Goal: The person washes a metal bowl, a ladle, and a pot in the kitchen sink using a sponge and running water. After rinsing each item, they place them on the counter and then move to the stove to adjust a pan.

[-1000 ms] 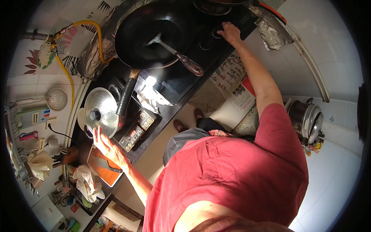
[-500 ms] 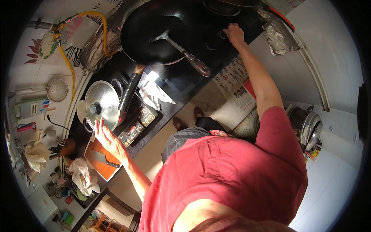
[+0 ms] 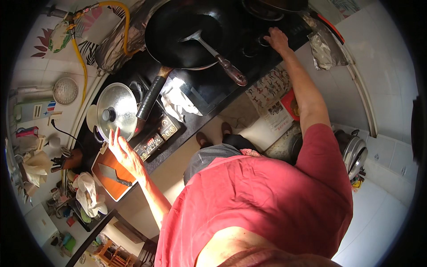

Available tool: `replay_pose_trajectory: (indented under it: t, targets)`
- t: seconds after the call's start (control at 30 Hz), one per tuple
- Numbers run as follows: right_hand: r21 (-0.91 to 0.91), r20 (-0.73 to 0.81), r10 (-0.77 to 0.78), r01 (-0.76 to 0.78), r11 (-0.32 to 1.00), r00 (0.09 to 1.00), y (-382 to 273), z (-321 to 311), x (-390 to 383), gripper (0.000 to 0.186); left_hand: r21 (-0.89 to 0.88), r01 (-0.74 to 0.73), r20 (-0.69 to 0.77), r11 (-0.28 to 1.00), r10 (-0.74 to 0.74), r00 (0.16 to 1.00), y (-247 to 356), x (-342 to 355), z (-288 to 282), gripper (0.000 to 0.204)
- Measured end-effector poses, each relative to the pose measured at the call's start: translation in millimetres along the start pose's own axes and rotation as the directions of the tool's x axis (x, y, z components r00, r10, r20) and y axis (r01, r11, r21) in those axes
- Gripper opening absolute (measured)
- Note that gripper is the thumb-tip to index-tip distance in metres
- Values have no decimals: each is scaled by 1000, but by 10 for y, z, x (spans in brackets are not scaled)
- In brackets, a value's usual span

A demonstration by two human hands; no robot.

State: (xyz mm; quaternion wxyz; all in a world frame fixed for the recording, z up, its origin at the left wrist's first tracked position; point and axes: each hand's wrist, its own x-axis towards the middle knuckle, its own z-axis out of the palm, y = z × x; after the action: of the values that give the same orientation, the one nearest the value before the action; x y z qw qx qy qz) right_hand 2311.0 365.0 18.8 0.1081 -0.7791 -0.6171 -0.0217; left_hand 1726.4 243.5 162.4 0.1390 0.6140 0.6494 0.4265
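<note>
My right hand (image 3: 277,41) is at the front of the black gas stove (image 3: 213,91), its fingers closed around a round control knob (image 3: 263,41). A second knob (image 3: 249,50) sits beside it. On the burner rests a large dark wok (image 3: 167,44) with a long black handle (image 3: 152,94). Inside it leans a metal spatula (image 3: 202,43), its brown handle sticking out over the rim. My left hand (image 3: 124,152) hovers with fingers stretched out and nothing in them, just in front of a pot with a domed metal lid (image 3: 122,100).
An induction cooker (image 3: 153,141) carries the lidded pot. A cleaver (image 3: 113,175) lies on an orange cutting board (image 3: 103,165). A white cloth (image 3: 178,103) is on the counter by the wok handle. A yellow gas hose (image 3: 128,29) runs along the wall, near crumpled foil (image 3: 113,49).
The view has shifted slightly, so the counter sits a little differently in the picture. My right hand stays at the knob; my left hand remains outstretched near the pot.
</note>
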Motion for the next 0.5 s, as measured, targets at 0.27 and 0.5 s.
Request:
replay_pose_trajectory:
  t: [0.27, 0.5]
  targets:
    - [0, 48, -4, 4, 1000, 999, 33, -2, 13, 31, 21, 10, -9, 1000, -10, 1000, -1, -38, -18, 33]
    - [9, 1, -38, 38, 999, 999, 87, 38, 13, 33, 30, -15, -9, 999, 15, 1000, -23, -72, -28, 33]
